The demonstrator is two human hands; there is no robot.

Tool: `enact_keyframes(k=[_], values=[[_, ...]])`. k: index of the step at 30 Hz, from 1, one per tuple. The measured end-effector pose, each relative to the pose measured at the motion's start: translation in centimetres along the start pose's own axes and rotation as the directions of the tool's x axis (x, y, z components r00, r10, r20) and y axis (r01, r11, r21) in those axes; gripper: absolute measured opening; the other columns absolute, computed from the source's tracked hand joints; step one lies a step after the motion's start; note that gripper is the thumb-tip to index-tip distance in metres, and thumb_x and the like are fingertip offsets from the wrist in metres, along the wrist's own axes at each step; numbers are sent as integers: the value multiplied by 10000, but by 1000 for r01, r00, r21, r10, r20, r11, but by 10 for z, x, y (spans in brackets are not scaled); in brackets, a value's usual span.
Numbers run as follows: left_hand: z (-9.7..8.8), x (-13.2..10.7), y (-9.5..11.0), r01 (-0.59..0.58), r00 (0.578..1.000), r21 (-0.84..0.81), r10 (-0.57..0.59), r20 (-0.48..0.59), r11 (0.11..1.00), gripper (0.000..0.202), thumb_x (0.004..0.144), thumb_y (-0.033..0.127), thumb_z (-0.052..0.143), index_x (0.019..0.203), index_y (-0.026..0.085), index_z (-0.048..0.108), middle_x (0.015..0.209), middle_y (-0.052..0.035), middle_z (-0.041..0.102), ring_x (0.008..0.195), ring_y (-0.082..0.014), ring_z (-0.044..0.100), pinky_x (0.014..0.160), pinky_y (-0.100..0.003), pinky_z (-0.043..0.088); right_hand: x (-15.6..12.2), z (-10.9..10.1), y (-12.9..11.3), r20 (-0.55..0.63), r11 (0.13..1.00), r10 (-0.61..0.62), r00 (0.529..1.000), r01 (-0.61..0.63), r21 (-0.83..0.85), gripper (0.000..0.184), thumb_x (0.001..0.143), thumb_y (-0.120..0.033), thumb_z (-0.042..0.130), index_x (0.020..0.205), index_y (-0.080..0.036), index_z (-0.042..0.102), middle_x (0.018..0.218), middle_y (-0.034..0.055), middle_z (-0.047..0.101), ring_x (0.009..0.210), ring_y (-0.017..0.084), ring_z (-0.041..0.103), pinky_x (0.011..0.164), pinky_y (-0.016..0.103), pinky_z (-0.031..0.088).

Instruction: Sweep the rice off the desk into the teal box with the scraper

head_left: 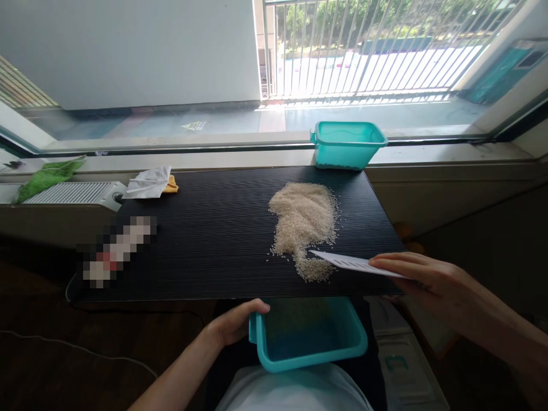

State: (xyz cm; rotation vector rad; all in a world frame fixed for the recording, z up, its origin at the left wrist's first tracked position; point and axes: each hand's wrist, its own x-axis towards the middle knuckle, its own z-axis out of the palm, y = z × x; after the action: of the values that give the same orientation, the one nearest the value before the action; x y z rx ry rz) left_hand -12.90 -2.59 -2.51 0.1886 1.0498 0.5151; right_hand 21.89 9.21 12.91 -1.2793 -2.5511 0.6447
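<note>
My left hand point(234, 323) grips the left rim of a teal plastic bin point(314, 361), held in front of me just below the table edge. In my right hand point(428, 273) is a flat white slotted card point(349, 263), pinched at its right end. The card's far edge touches or hovers over a pile of rice point(305, 217) on the dark table; I cannot tell which. A narrow tail of grains runs from the pile toward the near edge. The inside of the bin is dim, so its contents are hard to make out.
The black wood-grain table point(214, 245) sits below a window. A second teal bin point(351, 148) stands at its back right corner. White and yellow cloths point(149, 182) lie back left, with a blurred-out object point(120, 251) before them. A green cloth point(51, 174) drapes over the radiator point(81, 194).
</note>
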Motion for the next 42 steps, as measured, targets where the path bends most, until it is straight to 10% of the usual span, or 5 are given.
enact_keyframes(k=[17,42], values=[[11,-7,5,-6,1000,10,6,-2,1000,317,586,374,765,788,137,705,808,-70,743,796,-211,679,864,-309,508,-33,-2,-20,-78,995,100,992,-99,19,340,951,-413,456,980,-271,764,1028,70,787,883,266,757,723,355,649],[13,-8,5,-4,1000,15,4,26,1000,298,589,383,746,766,151,687,832,-84,749,885,-238,691,878,-307,508,-64,10,-34,100,998,18,995,-24,56,295,954,-339,507,1141,-313,734,1144,31,767,975,237,744,821,287,630]])
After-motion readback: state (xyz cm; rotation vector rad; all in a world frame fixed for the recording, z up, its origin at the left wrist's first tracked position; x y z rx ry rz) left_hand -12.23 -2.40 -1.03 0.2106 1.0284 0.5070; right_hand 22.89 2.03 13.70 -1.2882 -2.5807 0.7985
